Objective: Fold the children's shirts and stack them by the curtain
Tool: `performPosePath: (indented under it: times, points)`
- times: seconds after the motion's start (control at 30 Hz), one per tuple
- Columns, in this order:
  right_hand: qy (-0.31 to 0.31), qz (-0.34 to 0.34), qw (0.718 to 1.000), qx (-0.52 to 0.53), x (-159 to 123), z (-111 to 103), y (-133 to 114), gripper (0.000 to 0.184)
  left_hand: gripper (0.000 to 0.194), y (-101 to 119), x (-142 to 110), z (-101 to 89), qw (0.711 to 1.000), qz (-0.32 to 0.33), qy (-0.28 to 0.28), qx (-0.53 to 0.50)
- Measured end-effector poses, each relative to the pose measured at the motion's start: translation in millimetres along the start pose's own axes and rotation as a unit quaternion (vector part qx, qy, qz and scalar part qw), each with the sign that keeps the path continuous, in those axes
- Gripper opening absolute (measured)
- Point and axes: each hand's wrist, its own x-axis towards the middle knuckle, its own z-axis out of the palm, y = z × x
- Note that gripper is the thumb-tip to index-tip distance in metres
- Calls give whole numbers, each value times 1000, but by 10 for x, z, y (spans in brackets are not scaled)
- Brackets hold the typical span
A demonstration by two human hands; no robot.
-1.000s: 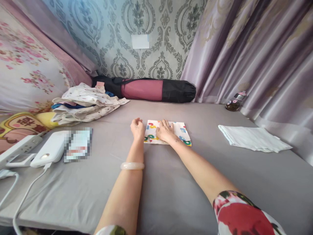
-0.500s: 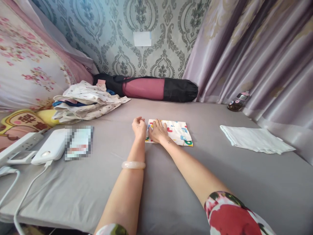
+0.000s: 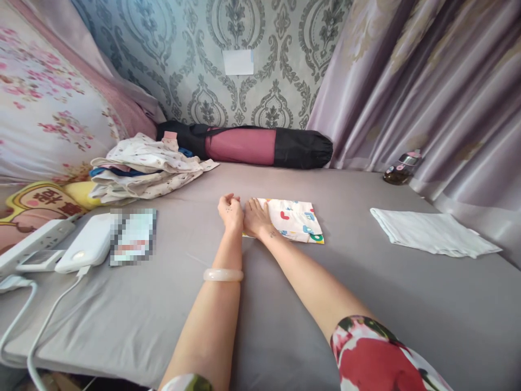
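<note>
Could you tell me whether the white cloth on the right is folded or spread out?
Folded: the white cloth lies flat, with layered edges showing along its left side.

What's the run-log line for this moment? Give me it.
right hand: flat on patterned cloth | left hand: curled, at cloth's left edge | white cloth: folded, untouched

matt grey cloth sheet [image 3: 325, 282], glossy white plastic power bank [image 3: 87, 241]

Grey-sheeted surface [image 3: 163, 304] — long bag [image 3: 240, 146] at twelve, bottle [image 3: 399, 171] at two, white cloth [image 3: 435, 233] at three, power strip [image 3: 36, 244], power bank [image 3: 87, 244] and pixelated item [image 3: 134, 236] at nine, clothes pile [image 3: 142, 168] at ten — patterned cloth [image 3: 295, 220] near centre.
</note>
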Motion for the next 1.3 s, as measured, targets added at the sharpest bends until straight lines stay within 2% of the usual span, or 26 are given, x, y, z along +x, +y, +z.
performPosePath:
  times: [0.33,0.47,0.57,0.63,0.73,0.83,0.9,1.07,1.3]
  points:
    - [-41,6,998,39,58,-57,29,58,49,25,3,12,998,-30,3,-46]
    - [-64,-30,991,110,36,-169,189,59,49,50,-11,25,1000,2,-7,-11]
    - [-39,-33,995,87,-64,-232,391,59,42,115,-106,63,996,66,-44,43]
    - [-14,-22,998,52,-143,-240,536,58,41,167,-214,101,978,137,-106,114]
    - [9,-17,1000,14,-229,-200,721,57,44,236,-389,151,914,240,-203,256]
    - [11,-21,1000,7,-255,-124,827,57,45,282,-502,167,851,255,-268,374]
    - [19,-21,1000,11,-249,-74,856,57,46,298,-527,163,827,245,-290,415]
    - [42,-24,999,19,-227,-7,865,57,48,296,-504,155,810,248,-295,443]
    - [55,-3,998,43,-274,-42,866,56,47,288,-501,158,807,263,-281,448]
